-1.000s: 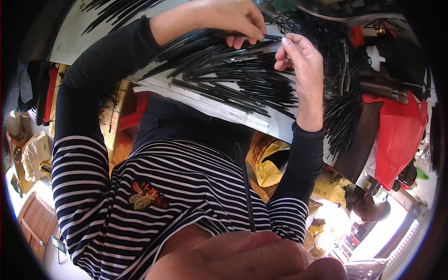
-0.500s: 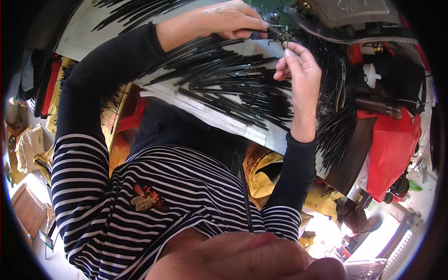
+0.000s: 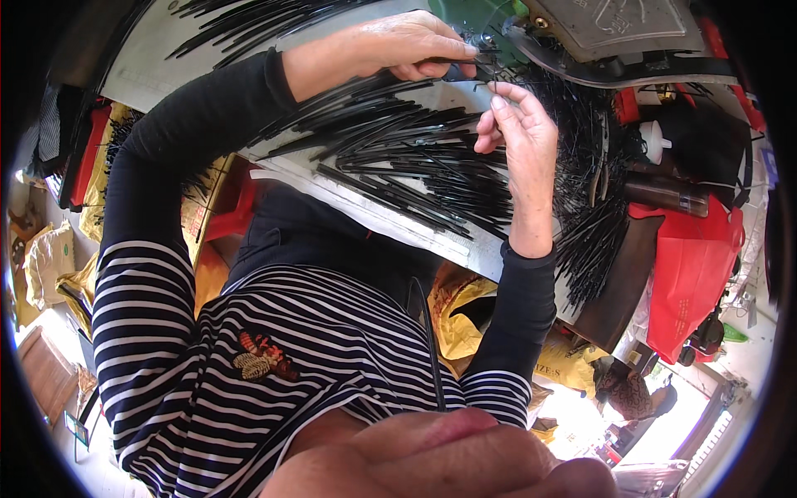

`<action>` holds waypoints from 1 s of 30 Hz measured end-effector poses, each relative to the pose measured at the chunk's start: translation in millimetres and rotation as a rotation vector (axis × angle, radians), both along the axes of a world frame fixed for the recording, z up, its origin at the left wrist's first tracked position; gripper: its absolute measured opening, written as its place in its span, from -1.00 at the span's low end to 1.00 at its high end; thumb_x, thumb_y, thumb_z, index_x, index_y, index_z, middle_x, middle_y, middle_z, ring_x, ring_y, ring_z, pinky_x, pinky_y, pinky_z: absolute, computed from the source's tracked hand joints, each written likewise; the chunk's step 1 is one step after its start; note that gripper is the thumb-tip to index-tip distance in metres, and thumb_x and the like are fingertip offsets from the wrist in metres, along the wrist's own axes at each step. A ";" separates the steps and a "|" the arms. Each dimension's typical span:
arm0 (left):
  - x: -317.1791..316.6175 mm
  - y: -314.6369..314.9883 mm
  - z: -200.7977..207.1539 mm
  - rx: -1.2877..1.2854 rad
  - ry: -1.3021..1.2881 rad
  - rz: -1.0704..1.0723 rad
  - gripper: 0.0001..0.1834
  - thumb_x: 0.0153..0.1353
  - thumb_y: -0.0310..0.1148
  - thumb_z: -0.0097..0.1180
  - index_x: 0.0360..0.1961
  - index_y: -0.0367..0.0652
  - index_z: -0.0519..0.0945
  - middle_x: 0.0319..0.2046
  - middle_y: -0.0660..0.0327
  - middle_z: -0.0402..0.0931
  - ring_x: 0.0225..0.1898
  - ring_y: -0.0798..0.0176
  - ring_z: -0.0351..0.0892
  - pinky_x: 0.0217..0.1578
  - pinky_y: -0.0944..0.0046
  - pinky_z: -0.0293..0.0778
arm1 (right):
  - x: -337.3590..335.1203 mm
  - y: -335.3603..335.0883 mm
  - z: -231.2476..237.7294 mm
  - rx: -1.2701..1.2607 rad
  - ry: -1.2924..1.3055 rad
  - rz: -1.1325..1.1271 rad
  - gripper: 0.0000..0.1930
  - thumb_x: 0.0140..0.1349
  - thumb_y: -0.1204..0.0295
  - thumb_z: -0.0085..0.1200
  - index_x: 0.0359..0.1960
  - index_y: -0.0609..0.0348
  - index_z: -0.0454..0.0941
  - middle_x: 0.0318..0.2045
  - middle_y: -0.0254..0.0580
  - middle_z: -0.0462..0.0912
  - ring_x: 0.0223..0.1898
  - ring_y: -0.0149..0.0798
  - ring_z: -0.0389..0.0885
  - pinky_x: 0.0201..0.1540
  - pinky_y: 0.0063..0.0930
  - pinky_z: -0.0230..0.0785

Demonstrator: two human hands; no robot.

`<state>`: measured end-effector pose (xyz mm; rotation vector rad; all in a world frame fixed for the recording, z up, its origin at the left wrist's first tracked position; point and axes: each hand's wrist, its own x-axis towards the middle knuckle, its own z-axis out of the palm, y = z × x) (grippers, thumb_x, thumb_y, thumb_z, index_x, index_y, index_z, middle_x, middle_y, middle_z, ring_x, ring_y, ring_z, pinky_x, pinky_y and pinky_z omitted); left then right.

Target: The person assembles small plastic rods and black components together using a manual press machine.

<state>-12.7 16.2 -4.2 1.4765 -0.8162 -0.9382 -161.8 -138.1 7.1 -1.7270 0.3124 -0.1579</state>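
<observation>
My left hand is closed at the far side of the table, its thumb and fingers pinched on a thin black strip. Just right of it, my right hand has thumb and forefinger pressed together at the end of a thin dark piece too small to name. The remaining fingers of that hand are curled. Between the two hands, several short black ends stick out in front of a green machine part. Below my hands, many loose black strips lie in overlapping rows on the pale tabletop.
A grey metal machine with a curved arm stands at the far right. More black strips are heaped at the table's right end, beside a red bag. Yellow sacks lie below the table. Another pile of strips is at the far left.
My right hand has shifted slightly left and toward me. My left hand stays nearly in place, still pinching the strip. The view has moved a little.
</observation>
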 end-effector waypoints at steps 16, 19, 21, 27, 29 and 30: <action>10.1 -8.5 5.4 0.084 -0.073 0.075 -0.59 0.29 -0.11 -0.04 -0.23 -0.30 0.58 -0.83 0.44 0.10 -0.84 0.57 0.01 -0.82 0.53 -0.16 | 16.8 -2.9 6.2 0.011 -0.022 0.010 -0.77 0.27 0.44 -0.06 -0.11 0.34 0.41 -0.58 -0.23 0.54 -0.66 -0.48 0.48 -0.60 -0.70 0.33; 11.4 -8.5 5.2 0.094 -0.061 0.108 -0.61 0.29 -0.13 -0.05 -0.24 -0.29 0.58 -0.83 0.44 0.11 -0.84 0.58 -0.01 -0.82 0.53 -0.16 | 21.5 -5.1 3.0 0.042 -0.026 0.010 -0.77 0.27 0.44 -0.06 -0.11 0.34 0.42 -0.58 -0.23 0.54 -0.67 -0.47 0.48 -0.61 -0.69 0.33; 10.7 -4.0 9.3 0.089 -0.035 0.110 -0.63 0.30 -0.14 -0.05 -0.25 -0.28 0.58 -0.83 0.45 0.11 -0.84 0.58 -0.02 -0.83 0.53 -0.16 | 22.1 -6.2 1.7 0.066 -0.027 0.012 -0.77 0.27 0.45 -0.05 -0.11 0.34 0.42 -0.58 -0.22 0.54 -0.67 -0.47 0.48 -0.61 -0.69 0.33; 27.1 -1.6 10.8 -0.034 0.309 -0.109 -0.69 0.31 -0.24 -0.06 -0.31 -0.32 0.54 -0.78 0.45 0.11 -0.79 0.55 -0.02 -0.78 0.48 -0.11 | 24.3 -2.7 3.9 0.063 -0.017 -0.004 -0.77 0.26 0.46 -0.05 -0.11 0.33 0.42 -0.58 -0.22 0.54 -0.68 -0.46 0.47 -0.62 -0.69 0.32; 27.2 -3.2 12.3 0.016 0.292 -0.088 -0.69 0.31 -0.26 -0.07 -0.33 -0.32 0.55 -0.79 0.44 0.13 -0.80 0.54 -0.01 -0.78 0.48 -0.10 | 23.6 -4.2 1.7 0.078 -0.027 0.005 -0.78 0.26 0.46 -0.05 -0.12 0.33 0.42 -0.58 -0.22 0.54 -0.68 -0.46 0.47 -0.63 -0.68 0.32; 27.8 -3.0 13.0 0.017 0.293 -0.089 -0.69 0.31 -0.26 -0.07 -0.33 -0.32 0.55 -0.79 0.44 0.13 -0.80 0.54 -0.01 -0.78 0.48 -0.10 | 23.7 -4.8 1.9 0.079 -0.026 0.004 -0.78 0.26 0.46 -0.05 -0.12 0.33 0.42 -0.58 -0.22 0.54 -0.68 -0.46 0.47 -0.63 -0.68 0.32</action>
